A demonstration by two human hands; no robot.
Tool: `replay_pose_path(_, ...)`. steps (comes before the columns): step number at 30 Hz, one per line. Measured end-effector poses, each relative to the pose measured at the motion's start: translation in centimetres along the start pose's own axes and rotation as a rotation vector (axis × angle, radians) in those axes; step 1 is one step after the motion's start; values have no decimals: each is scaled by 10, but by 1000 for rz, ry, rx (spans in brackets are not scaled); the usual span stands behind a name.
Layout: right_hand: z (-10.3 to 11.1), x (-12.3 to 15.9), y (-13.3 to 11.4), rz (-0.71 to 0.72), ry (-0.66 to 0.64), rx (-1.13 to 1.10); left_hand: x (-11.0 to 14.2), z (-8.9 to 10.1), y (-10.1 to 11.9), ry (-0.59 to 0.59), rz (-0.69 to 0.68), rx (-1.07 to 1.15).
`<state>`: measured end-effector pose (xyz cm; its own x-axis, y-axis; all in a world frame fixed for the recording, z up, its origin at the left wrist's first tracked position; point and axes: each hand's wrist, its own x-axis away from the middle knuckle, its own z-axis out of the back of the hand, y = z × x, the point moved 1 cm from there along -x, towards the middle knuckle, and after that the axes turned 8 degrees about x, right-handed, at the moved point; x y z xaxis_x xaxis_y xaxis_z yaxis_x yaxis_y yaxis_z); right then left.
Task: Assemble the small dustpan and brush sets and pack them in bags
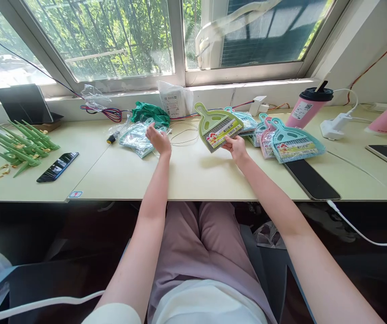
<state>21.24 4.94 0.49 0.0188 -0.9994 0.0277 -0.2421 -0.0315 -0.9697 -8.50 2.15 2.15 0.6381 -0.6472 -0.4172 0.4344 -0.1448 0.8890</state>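
My right hand [236,148] grips the lower right edge of a green mini dustpan with a brush and a printed label [218,130], tilted and held just above the table. Over the table to the left, my left hand [159,139] is raised with its fingers apart and nothing visible in them. Beside it lies a pile of clear plastic packets with blue-green contents [137,138]. More dustpan sets lie on the right: a blue one [298,141] on top, a pink one [267,139] partly behind it, and further blue ones [244,120] at the back.
A black phone [311,180] with a white cable lies partly under the blue dustpan. A pink cup [306,108] and white power strip [334,128] stand at the right. Green spiky parts [24,144] and another phone [57,167] lie left. A thin wire loop [183,135] lies between my hands.
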Motion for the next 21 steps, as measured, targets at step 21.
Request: replay_pose_path(21, 3, 0, 3, -82, 33, 13, 12, -16, -11, -289, -125, -612)
